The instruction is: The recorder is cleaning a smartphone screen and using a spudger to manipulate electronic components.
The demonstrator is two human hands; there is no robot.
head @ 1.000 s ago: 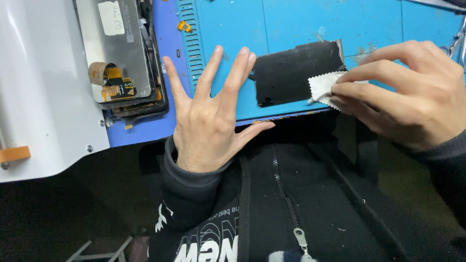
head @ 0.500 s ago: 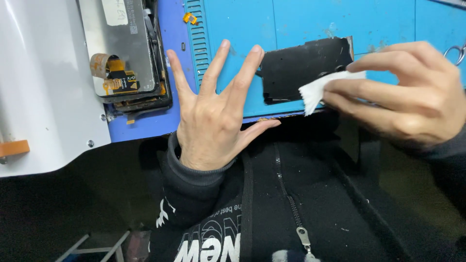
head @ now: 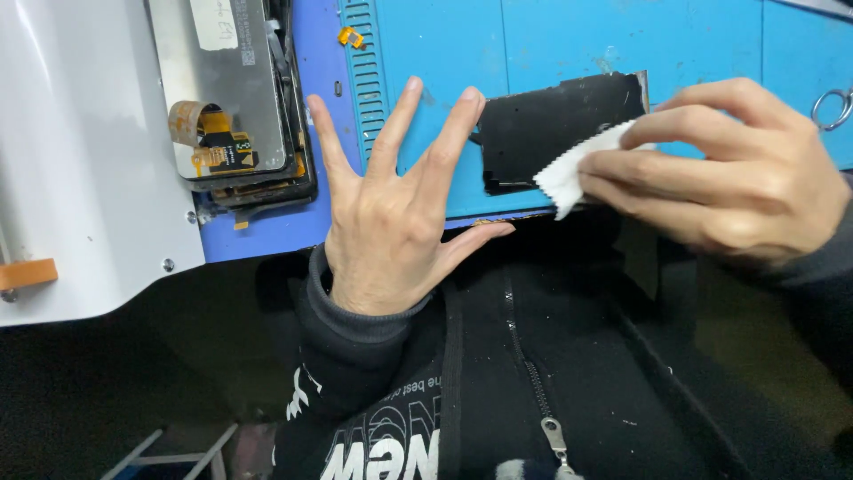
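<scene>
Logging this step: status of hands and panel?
Left hand flat, fingers spread. Right hand pinches white cloth on black panel. Nothing in the way.

Both of the person's hands are bare, no gloves, no rings, no watch. The left hand [head: 391, 227] comes out of a dark charcoal sleeve [head: 355, 347] with a ribbed knit cuff that sits snug at the wrist; further down that sleeve there is white printed lettering and a small white mark. The right hand [head: 729, 169] shows a strip of the same dark grey cuff at the frame's edge. The jacket front [head: 569, 356] is black, slightly flecked with lint, closed by a dark zipper [head: 524, 373] running down the middle, ending in a silvery metal pull tab [head: 554, 437].
</scene>
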